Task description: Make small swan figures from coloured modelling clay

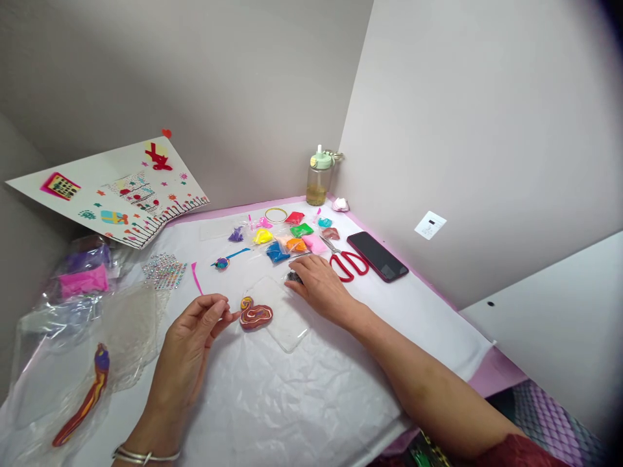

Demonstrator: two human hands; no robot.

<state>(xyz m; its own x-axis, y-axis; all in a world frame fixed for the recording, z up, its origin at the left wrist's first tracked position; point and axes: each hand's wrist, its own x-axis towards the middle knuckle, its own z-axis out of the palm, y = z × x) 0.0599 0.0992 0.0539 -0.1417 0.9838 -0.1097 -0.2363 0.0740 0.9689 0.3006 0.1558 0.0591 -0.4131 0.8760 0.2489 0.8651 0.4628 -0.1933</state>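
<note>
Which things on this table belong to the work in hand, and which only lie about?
In hand: left hand at the swirled clay figure; clear case; right hand over a small dark lump; coloured clay packets.
Lying about: scissors; phone; bottle; decorated card; gem stickers; striped clay roll.

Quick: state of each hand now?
Left hand: loosely curled, apparently empty, fingertips beside the clay swirl.
Right hand: palm down, fingers on a small dark piece.
</note>
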